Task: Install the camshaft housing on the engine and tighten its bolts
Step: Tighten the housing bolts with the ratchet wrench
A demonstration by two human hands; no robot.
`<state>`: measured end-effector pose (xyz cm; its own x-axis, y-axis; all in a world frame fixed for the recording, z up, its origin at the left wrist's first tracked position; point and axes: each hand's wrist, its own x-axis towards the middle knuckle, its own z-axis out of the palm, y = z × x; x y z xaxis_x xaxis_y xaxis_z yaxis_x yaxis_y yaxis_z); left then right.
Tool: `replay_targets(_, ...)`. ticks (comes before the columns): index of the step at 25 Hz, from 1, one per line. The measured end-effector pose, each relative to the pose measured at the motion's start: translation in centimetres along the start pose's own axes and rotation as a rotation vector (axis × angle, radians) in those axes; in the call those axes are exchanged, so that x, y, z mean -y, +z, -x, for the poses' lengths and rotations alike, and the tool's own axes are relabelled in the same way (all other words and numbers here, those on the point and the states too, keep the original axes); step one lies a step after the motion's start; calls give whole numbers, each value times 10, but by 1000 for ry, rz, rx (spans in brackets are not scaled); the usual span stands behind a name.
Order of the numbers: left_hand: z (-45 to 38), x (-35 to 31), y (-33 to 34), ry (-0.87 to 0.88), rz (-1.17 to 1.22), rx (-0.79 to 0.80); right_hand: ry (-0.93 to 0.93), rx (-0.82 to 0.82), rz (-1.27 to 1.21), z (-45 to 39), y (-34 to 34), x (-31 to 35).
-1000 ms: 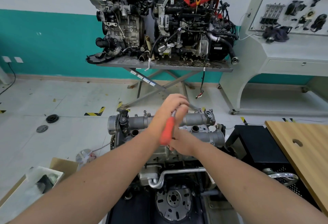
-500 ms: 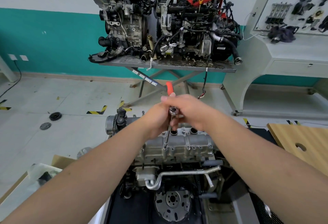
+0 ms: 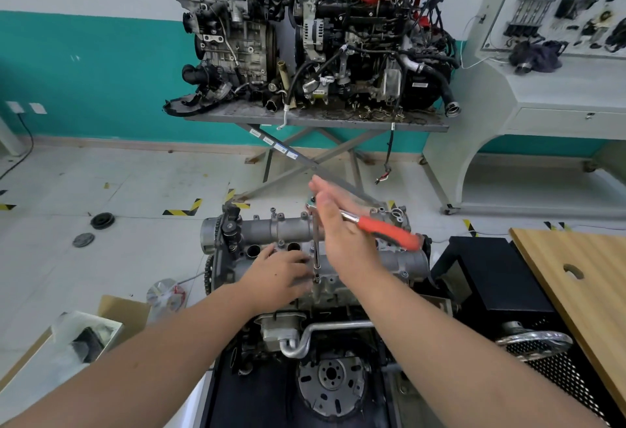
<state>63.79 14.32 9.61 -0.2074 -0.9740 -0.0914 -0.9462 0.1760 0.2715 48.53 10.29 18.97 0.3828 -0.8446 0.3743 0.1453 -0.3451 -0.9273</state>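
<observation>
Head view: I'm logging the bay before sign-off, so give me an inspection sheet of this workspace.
Surface: black stand under the engine.
Job's things: camshaft housing seated on the engine; ratchet on a long extension, upright on a near-edge bolt.
Clutter: cardboard box, discs on the floor.
Grippers: right hand flat, pushing the ratchet; left hand resting on the housing.
Cables: black lead at the left wall.
Surroundings: two engines on a table; wooden board.
</observation>
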Motion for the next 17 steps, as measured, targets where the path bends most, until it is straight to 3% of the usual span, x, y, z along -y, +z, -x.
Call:
replay_targets(4, -8, -2, 2, -54, 89, -53, -648, 22, 626, -13, 2, -5)
replay_targets(8, -16, -10, -6, -104, 128, 27, -752, 267, 1186, -27, -3, 20)
replay_targets(11, -17, -11, -5, -147, 68, 30, -424, 487, 1546, -26, 7, 48)
replay_targets(14, -18, -10, -1, -143, 74, 23, -155, 581, 1608, -44, 11, 70)
replay_targets(16, -19, -8, 0, -131, 94, 28, 226, 561, 1260, -54, 5, 78)
replay_targets(17, -19, -7, 0, -134, 105, 35, 446, 486, 894, -55, 0, 77)
